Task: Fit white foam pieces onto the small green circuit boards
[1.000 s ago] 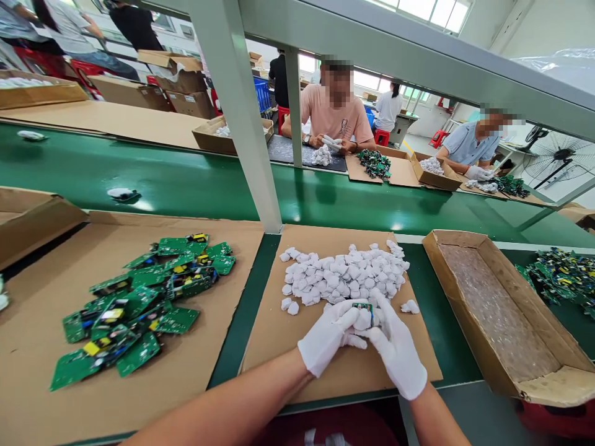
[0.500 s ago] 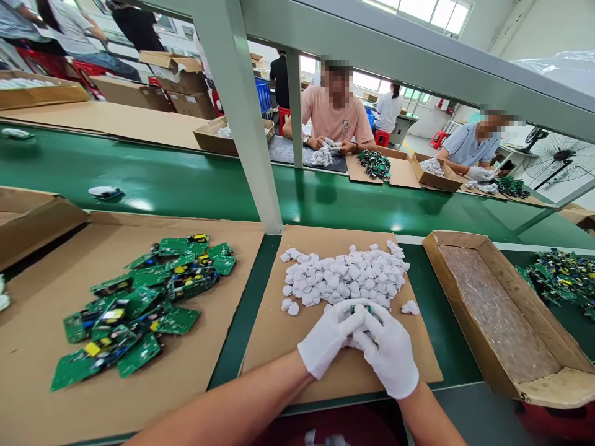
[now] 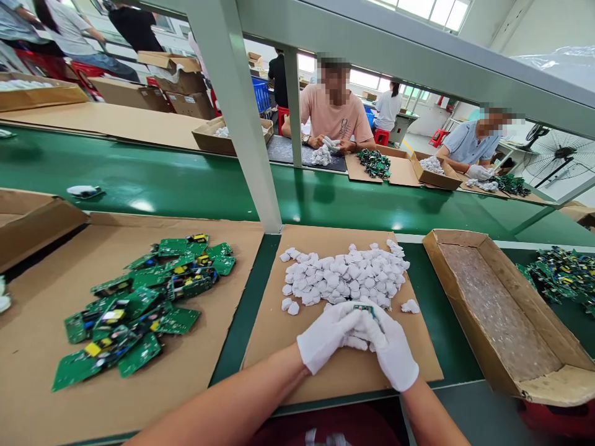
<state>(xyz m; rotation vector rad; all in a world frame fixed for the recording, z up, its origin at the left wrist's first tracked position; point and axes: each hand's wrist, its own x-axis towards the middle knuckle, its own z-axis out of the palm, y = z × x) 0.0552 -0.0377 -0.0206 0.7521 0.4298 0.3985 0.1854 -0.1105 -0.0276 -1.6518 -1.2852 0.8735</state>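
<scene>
Both my hands wear white gloves and meet over the near edge of a cardboard sheet (image 3: 325, 378). My left hand (image 3: 325, 336) and my right hand (image 3: 394, 350) are closed together round a small white plastic piece with a green circuit board (image 3: 363, 308) showing at its top. Just beyond my fingers lies a heap of white plastic pieces (image 3: 346, 275). A pile of green circuit boards (image 3: 139, 306) lies on cardboard to my left.
An open cardboard box (image 3: 499, 316) lined with bubble wrap stands at right, more boards (image 3: 560, 272) beyond it. A grey post (image 3: 244, 124) rises ahead. A white item (image 3: 82, 191) rides the green conveyor belt (image 3: 195, 186). Two people work opposite.
My right hand has folded in over the piece and drawn closer to the left hand. The white item on the belt has travelled left.
</scene>
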